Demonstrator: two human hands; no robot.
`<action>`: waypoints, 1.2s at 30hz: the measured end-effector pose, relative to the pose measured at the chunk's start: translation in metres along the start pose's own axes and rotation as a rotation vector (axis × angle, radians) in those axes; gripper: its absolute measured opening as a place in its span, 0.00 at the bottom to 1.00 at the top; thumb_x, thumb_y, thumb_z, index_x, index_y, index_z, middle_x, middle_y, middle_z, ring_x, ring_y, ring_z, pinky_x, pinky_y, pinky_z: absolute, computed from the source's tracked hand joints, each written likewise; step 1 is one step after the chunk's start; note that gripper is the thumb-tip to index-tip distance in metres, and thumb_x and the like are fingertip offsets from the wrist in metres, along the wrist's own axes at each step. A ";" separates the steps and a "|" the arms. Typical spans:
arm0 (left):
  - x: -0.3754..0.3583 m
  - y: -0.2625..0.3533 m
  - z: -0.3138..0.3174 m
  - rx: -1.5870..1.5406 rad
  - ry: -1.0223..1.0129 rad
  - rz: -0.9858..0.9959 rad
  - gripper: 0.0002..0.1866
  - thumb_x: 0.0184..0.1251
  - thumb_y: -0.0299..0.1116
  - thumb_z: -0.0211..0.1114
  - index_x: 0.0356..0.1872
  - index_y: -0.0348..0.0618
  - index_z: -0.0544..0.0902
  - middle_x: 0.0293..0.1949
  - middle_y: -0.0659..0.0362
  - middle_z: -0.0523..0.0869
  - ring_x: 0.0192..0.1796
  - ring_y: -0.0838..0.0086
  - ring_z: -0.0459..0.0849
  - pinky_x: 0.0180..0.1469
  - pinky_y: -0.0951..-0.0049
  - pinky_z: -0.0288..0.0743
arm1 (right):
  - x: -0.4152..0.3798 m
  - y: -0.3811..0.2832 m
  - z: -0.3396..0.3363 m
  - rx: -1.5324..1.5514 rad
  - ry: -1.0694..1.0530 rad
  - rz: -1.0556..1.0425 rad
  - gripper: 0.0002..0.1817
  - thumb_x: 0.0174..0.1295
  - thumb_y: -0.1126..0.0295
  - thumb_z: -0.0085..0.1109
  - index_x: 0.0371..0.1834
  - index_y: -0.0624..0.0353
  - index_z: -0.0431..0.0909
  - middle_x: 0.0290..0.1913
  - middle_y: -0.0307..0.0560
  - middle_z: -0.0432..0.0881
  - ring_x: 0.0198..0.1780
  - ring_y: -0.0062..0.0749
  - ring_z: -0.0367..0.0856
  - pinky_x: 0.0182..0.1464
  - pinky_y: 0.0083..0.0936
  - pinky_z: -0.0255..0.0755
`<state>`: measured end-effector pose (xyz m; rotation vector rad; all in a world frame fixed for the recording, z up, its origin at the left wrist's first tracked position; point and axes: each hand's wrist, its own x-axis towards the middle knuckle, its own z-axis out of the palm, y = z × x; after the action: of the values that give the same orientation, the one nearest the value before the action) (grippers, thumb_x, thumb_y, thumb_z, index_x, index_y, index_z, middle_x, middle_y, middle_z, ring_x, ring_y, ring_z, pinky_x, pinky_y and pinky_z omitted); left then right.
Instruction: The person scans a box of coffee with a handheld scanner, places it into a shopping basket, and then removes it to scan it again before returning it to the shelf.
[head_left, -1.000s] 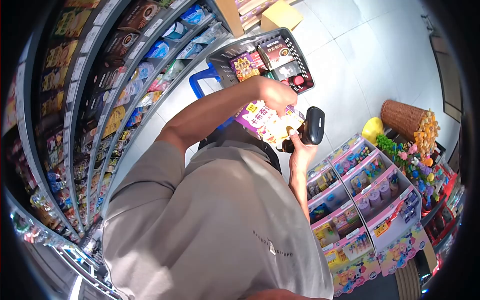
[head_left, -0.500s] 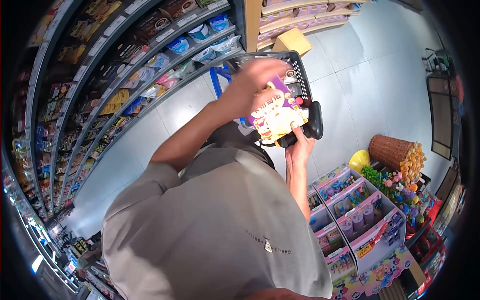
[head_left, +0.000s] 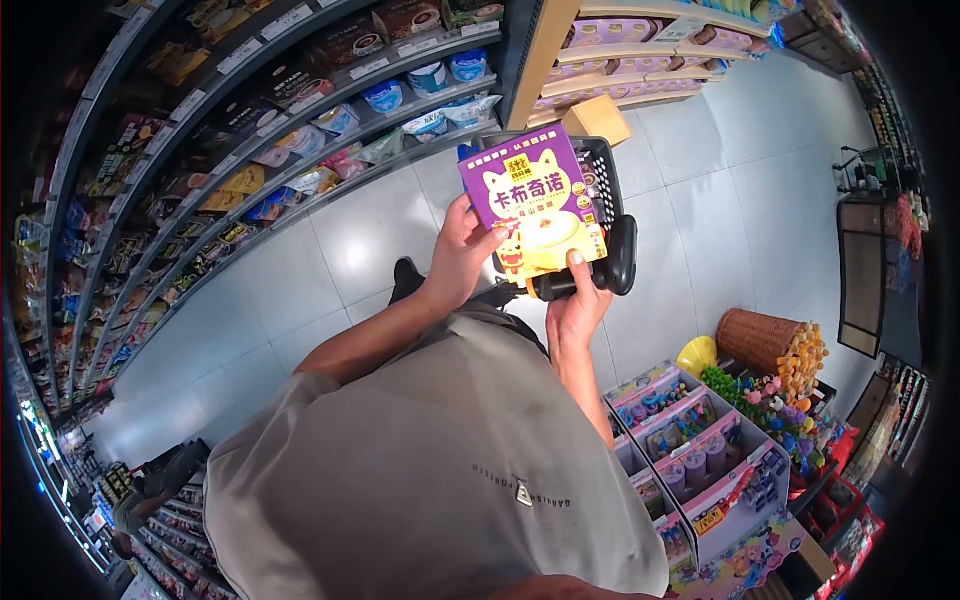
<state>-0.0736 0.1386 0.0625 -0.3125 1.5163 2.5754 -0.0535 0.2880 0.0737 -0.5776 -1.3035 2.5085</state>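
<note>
A purple and yellow cappuccino box [head_left: 530, 190] with a cat outline and a cup printed on it faces me, held over a black shopping basket [head_left: 601, 165]. My left hand [head_left: 466, 248] grips the box's left edge, thumb on its front. At the lower right edge, my right hand [head_left: 580, 308] pinches the box with its thumb on the printed face. Just beside that hand is a black handle [head_left: 623, 255]. Most of the basket is hidden behind the box; some dark packages show in it.
Shelves of packaged goods [head_left: 265, 130] curve along the left. A cardboard box [head_left: 598, 120] stands on the tiled floor beyond the basket. To the lower right are a toy display stand [head_left: 700, 450] and a tipped wicker basket [head_left: 755, 338]. A person [head_left: 160, 495] is at the far lower left.
My left hand, blurred above the box before, has come down to its left edge. The box now faces me more squarely and is less covered. My right hand has stayed on it.
</note>
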 end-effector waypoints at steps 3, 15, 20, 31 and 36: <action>0.007 0.017 -0.024 -0.173 -0.059 -0.004 0.28 0.69 0.19 0.56 0.69 0.37 0.59 0.61 0.51 0.75 0.62 0.69 0.75 0.66 0.68 0.68 | -0.012 0.022 0.015 -0.072 0.026 -0.060 0.29 0.59 0.78 0.63 0.65 0.64 0.66 0.55 0.48 0.78 0.52 0.29 0.78 0.53 0.29 0.73; -0.011 0.086 -0.142 -0.332 -0.022 0.043 0.24 0.76 0.21 0.44 0.72 0.40 0.61 0.64 0.54 0.73 0.65 0.69 0.73 0.69 0.65 0.65 | -0.076 0.077 0.118 -0.064 -0.158 -0.105 0.26 0.62 0.73 0.63 0.63 0.63 0.66 0.48 0.46 0.78 0.42 0.28 0.77 0.44 0.26 0.73; -0.015 0.109 -0.179 -0.456 0.006 0.048 0.24 0.77 0.22 0.42 0.73 0.41 0.60 0.66 0.54 0.72 0.67 0.65 0.72 0.69 0.63 0.65 | -0.106 0.104 0.139 -0.065 -0.206 -0.040 0.41 0.51 0.84 0.69 0.69 0.63 0.60 0.64 0.47 0.70 0.63 0.31 0.71 0.65 0.30 0.65; -0.021 0.146 -0.251 -0.534 -0.033 0.093 0.25 0.77 0.27 0.48 0.72 0.42 0.60 0.65 0.54 0.73 0.66 0.65 0.72 0.69 0.61 0.65 | -0.140 0.143 0.202 -0.237 -0.227 -0.148 0.36 0.49 0.82 0.73 0.64 0.65 0.66 0.55 0.45 0.76 0.54 0.28 0.76 0.58 0.25 0.70; -0.031 0.152 -0.258 -0.504 0.090 0.156 0.26 0.75 0.26 0.52 0.73 0.44 0.60 0.64 0.54 0.74 0.63 0.66 0.76 0.66 0.62 0.71 | -0.130 0.142 0.203 -0.134 -0.294 -0.006 0.31 0.54 0.86 0.64 0.63 0.63 0.66 0.50 0.44 0.77 0.43 0.24 0.77 0.47 0.23 0.74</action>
<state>-0.0487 -0.1607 0.0775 -0.3766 0.9195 3.0818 -0.0364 0.0093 0.0915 -0.2349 -1.5809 2.5882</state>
